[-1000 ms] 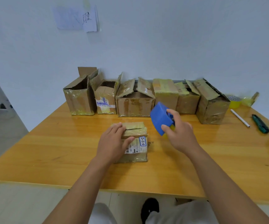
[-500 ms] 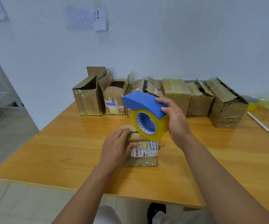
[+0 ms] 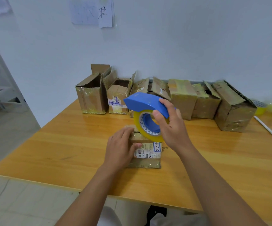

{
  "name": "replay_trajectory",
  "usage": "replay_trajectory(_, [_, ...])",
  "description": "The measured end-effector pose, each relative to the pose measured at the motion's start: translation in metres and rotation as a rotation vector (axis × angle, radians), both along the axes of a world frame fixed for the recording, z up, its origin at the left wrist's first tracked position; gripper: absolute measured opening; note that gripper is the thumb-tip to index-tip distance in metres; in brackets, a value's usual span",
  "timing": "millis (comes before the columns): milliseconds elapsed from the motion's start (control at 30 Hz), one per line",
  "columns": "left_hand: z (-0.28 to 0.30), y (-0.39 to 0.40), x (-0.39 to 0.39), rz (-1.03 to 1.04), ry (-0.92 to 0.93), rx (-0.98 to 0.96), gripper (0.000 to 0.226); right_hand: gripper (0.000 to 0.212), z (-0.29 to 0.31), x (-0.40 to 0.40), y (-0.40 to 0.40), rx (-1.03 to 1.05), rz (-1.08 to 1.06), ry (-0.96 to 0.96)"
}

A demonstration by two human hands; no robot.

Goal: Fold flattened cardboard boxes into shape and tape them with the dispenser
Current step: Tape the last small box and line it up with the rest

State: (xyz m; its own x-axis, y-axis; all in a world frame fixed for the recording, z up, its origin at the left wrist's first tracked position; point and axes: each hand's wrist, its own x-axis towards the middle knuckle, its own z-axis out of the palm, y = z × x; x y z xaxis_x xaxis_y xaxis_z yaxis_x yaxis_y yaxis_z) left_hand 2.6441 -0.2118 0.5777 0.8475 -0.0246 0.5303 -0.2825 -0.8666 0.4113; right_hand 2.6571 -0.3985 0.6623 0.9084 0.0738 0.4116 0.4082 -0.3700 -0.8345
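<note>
Left hand: the left hand lies flat on top of the small cardboard box, fingers straight and pressing the flaps down, thumb against the front face beside the label.
Right hand: the right hand grasps the blue tape dispenser, fingers curled over the handle, thumb on the yellow tape roll.
Tape dispenser: held tilted above the box's far right corner, just beyond the left fingertips; the roll's lower edge is touching or just above the box top, cannot tell which.
Small box: on the wooden table, flaps folded shut under the left fingers; contents hidden.
Row of boxes: along the wall, well beyond both sets of fingers; several have flaps standing open, insides dark, contents cannot be told.
Right of the right fingers: a white pen on the table near its edge.
</note>
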Motion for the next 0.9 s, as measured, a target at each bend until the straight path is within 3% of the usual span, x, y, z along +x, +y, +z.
replay_trajectory(133, [0.005, 0.001, -0.001, 0.010, 0.038, -0.010, 0.059, 0.039, 0.003, 0.019, -0.001, 0.017, 0.019, -0.124])
replay_trajectory(233, [0.009, 0.009, -0.005, -0.050, 0.104, -0.078, 0.056, 0.033, 0.006, 0.030, -0.005, 0.102, 0.135, -0.100])
replay_trajectory(367, [0.022, 0.019, -0.007, -0.146, 0.296, -0.667, 0.029, 0.030, 0.003, 0.037, -0.009, 0.187, 0.176, -0.064])
replay_trajectory(533, [0.051, 0.023, 0.014, -0.039, 0.471, -1.345, 0.064, 0.032, 0.002, 0.038, -0.012, 0.222, 0.183, -0.060])
replay_trajectory(633, [0.068, 0.026, 0.025, -0.006, 0.626, -1.364, 0.069, 0.031, 0.003, 0.038, -0.011, 0.222, 0.201, -0.051])
replay_trajectory(767, [0.072, 0.023, 0.032, -0.007, 0.663, -1.328, 0.030, 0.031, 0.004, 0.039, -0.012, 0.221, 0.195, -0.048])
replay_trajectory(900, [0.068, 0.024, 0.033, -0.014, 0.592, -1.345, 0.015, 0.030, 0.006, 0.041, -0.014, 0.158, 0.216, -0.031])
